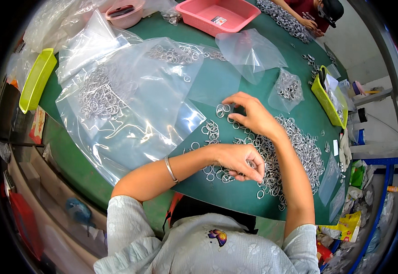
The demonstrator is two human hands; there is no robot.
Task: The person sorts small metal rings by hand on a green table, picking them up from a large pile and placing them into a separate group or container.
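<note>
A pile of small silver metal rings (pixel 299 155) spreads over the green table in front of me, some with a gap or clasp-like end. My left hand (pixel 241 160), a bangle on its wrist, is curled closed over the pile's left side, with ring metal showing between its fingers. Farther out, my right hand (pixel 253 114) reaches over the pile, thumb and forefinger apart. A few loose rings (pixel 222 110) lie by its fingertips. Left of both hands, large clear plastic bags (pixel 149 132) lie flat, with more rings (pixel 99 98) in or under the plastic.
At the far side stand a pink basket (pixel 208 13) and a pink bowl (pixel 133 13). Yellow-green baskets sit at the left (pixel 37 82) and right (pixel 329 100). A small bag of rings (pixel 288 89) lies beyond my right hand. Another person (pixel 308 16) works at the far right.
</note>
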